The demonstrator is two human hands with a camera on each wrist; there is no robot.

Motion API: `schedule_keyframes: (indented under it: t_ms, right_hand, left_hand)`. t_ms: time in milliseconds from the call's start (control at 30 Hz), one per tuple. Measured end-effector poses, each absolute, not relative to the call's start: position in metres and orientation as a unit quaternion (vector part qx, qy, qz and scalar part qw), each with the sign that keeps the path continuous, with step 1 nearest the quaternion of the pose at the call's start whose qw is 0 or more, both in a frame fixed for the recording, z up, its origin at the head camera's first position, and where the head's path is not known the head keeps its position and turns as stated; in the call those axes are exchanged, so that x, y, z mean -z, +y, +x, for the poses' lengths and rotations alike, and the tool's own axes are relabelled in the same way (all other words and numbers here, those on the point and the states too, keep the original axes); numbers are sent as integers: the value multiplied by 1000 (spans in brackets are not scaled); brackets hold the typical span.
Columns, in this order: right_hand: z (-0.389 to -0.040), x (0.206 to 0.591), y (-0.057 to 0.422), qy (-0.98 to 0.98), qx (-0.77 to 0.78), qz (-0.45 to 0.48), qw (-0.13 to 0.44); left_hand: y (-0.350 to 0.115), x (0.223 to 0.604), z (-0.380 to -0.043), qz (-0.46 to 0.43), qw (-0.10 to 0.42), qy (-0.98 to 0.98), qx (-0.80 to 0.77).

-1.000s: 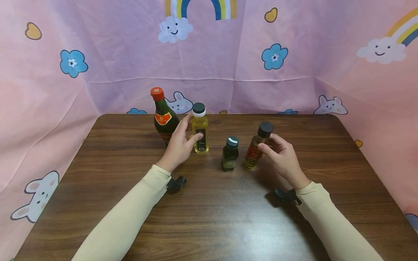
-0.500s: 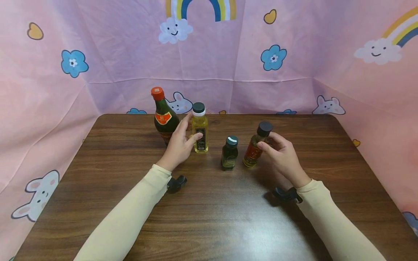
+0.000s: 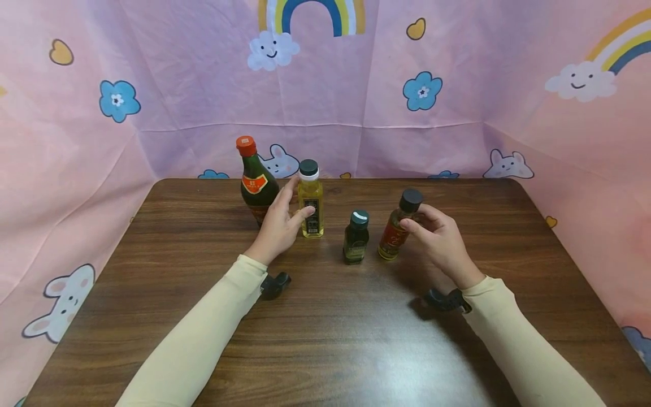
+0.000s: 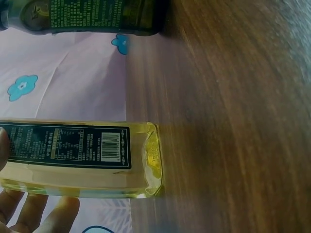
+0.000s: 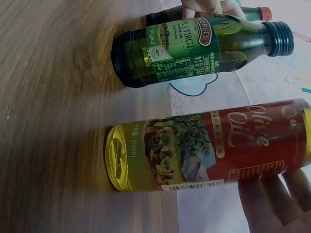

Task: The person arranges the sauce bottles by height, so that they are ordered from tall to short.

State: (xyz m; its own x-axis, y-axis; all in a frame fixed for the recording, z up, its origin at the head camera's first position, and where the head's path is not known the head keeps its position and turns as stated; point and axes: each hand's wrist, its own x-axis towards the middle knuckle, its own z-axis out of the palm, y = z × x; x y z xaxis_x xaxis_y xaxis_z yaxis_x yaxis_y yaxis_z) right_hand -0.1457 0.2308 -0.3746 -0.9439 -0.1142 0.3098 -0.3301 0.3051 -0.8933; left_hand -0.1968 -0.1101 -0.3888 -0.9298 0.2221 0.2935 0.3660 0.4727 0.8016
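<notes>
In the head view my left hand holds a clear, square bottle of yellow oil with a dark green cap, thumb across its front and fingers at its far side. The left wrist view shows the black label and base of this oil bottle. With my right hand I grip a red-labelled olive oil bottle with a black cap. In the right wrist view that olive oil bottle has its base at the tabletop, fingers along its side. Both bottles stand upright.
Between the two held bottles stands a small dark green olive oil bottle. A taller dark bottle with a red cap is just left of the yellow oil. All stand on a wooden table, with a patterned pink cloth behind it.
The head view has shifted slightly. Both hands keep their hold, and the bottles stay where they were on the table.
</notes>
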Motion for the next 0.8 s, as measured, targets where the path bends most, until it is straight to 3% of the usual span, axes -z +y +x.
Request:
schedule_keyframes:
  t_ms: [433, 800]
  right_hand:
    - [-161, 359, 252, -825, -539, 119, 117]
    - [-194, 355, 233, -821, -546, 132, 105]
  left_hand:
    - [-112, 391, -200, -172, 72, -852, 490]
    - [-111, 389, -198, -170, 67, -846, 501]
